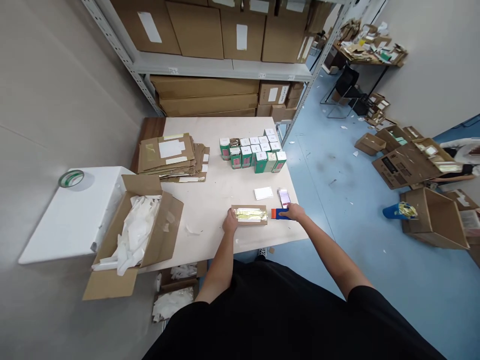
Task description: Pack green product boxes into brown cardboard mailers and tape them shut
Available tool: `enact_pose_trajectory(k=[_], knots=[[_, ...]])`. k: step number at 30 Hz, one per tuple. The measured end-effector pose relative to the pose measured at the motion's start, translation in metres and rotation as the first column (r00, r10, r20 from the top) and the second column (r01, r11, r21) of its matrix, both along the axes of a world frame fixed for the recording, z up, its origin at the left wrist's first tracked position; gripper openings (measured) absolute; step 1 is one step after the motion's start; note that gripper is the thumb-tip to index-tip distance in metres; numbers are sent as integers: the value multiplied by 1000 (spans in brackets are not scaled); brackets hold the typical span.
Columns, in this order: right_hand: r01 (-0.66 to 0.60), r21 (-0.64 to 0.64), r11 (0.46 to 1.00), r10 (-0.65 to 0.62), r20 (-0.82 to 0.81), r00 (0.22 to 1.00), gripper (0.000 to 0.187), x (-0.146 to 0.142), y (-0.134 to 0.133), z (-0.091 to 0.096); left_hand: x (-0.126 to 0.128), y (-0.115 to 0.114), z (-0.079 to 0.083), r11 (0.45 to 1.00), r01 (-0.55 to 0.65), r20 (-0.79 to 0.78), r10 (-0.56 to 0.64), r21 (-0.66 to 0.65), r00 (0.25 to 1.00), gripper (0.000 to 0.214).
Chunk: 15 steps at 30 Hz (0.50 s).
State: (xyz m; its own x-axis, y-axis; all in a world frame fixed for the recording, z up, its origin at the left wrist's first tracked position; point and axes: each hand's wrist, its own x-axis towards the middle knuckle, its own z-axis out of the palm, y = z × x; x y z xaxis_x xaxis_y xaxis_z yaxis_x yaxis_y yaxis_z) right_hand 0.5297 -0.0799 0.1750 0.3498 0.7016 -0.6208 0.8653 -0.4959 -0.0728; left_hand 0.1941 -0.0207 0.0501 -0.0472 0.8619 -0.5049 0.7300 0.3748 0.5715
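A small flat cardboard box [240, 222] with shiny yellowish tape along its top lies near the table's front edge. My left hand [230, 221] grips its left end, the fingers closed around that side. In my right hand [295, 212] is a blue block-shaped tool with an orange end [275, 214], which points at the box's right end, a small gap apart. Just beyond that hand lies a phone [285, 199], and left of it a white card or pad [263, 193]. Green and white small boxes [260, 162] stand in rows farther back.
Flattened cardboard [168, 155] is stacked at the table's back left. An open carton [170, 225] of white wrapping stands at the left, near a tape roll [71, 178]. A shelf of cartons [197, 30] rises behind. Another person's arm [455, 177] shows at far right.
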Motion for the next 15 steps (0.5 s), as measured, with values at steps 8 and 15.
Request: enact_pose_trajectory(k=[8, 15], knots=[[38, 7, 999, -38, -26, 999, 51, -18, -15, -11, -15, 6, -2, 998, 50, 87, -47, -25, 995, 66], [126, 102, 987, -116, -96, 989, 49, -41, -22, -1, -40, 19, -22, 1000, 7, 233, -3, -16, 972, 61]])
